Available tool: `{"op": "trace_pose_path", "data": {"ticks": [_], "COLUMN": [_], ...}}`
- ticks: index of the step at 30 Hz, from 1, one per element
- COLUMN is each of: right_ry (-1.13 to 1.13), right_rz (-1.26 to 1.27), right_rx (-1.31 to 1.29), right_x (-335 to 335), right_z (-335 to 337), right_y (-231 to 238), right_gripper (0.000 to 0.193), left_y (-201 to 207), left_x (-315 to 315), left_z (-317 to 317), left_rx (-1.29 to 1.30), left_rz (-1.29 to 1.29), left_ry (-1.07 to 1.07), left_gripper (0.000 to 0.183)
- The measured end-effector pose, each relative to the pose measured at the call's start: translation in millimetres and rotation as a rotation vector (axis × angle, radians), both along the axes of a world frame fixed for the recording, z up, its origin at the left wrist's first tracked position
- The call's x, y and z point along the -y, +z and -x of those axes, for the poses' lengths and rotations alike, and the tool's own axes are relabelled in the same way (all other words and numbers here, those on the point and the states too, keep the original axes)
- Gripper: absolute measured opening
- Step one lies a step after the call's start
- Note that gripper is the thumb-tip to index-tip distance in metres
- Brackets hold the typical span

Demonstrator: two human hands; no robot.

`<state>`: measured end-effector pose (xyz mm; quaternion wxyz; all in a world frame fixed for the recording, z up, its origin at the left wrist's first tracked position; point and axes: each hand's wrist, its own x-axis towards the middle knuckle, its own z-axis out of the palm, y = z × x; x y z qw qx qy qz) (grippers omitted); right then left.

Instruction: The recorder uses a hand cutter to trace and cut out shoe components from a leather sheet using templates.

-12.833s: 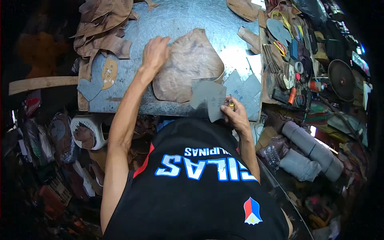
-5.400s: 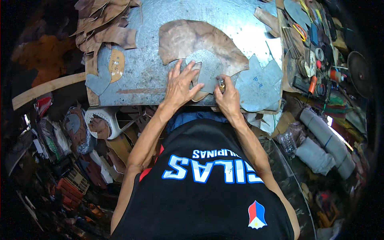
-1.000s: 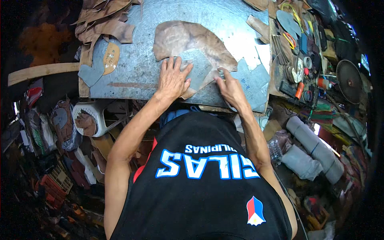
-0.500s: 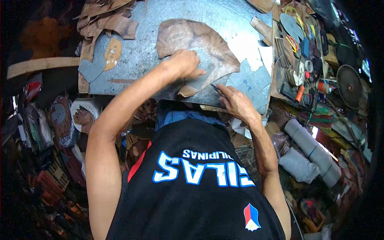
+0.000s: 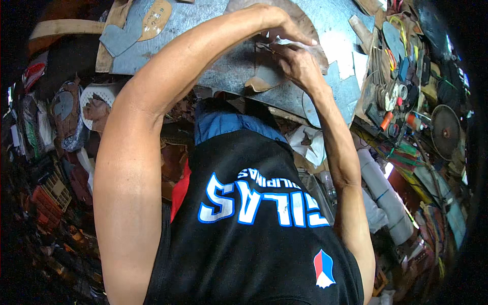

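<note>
A brown leather piece (image 5: 311, 20) lies on the metal-topped table (image 5: 218, 61), partly covered by my arm. My left hand (image 5: 287, 28) bends over the leather with fingers apart, a fingertip resting near its right side; some of the fingers are hidden. Just below it, my right hand (image 5: 300, 63) is closed around a slim dark knife (image 5: 263, 46), its tip pointing left at the leather. The two hands are close together. A curled leather offcut (image 5: 258, 85) sits near the table's front edge.
Grey pattern pieces (image 5: 119, 40) and a tan oval pattern (image 5: 155, 19) lie at the table's left. More grey sheet (image 5: 343, 89) lies at right. Beyond it are crowded tools, an orange-handled item (image 5: 387, 120) and a round fan-like disc (image 5: 445, 132). A white stool (image 5: 94, 96) stands at left.
Both hands have moved farther up the table, the right one up beside the left. The left fingers have spread from a closed press. The whole view has shifted.
</note>
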<state>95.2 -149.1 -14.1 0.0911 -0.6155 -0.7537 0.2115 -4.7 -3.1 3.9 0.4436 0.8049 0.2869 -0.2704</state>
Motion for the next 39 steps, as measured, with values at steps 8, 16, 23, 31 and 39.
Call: {"op": "trace_pose_path", "data": {"ticks": [8,16,23,31,39], "right_ry": [0.043,0.107,0.118,0.094,0.04], "right_rz": [-0.015,0.018,0.071,0.023,0.048], "right_rx": [-0.057,-0.018,0.043,0.085,0.037], "right_x": [-11.4,-21.5,-25.5,-27.7,-28.5], "right_z": [3.1,3.5,1.6,-0.4,-4.1], "right_y": [12.8,16.0,16.4,8.3,-1.6], "right_gripper": [0.026,0.025,0.024,0.024,0.026], "left_y": [-25.5,-3.7,2.5,4.0,-28.2], "left_x": [-60.2,-56.5,-44.4,-21.2,-10.4], "left_z": [11.3,5.2,0.8,-1.0,26.0], "left_rx": [-0.223,-0.335,-0.235,-0.128,0.221], "left_rz": [0.844,0.995,0.737,0.427,0.286], "left_ry": [0.063,0.488,0.5,0.481,0.17], "left_gripper": [0.129,0.117,0.111,0.107,0.104]}}
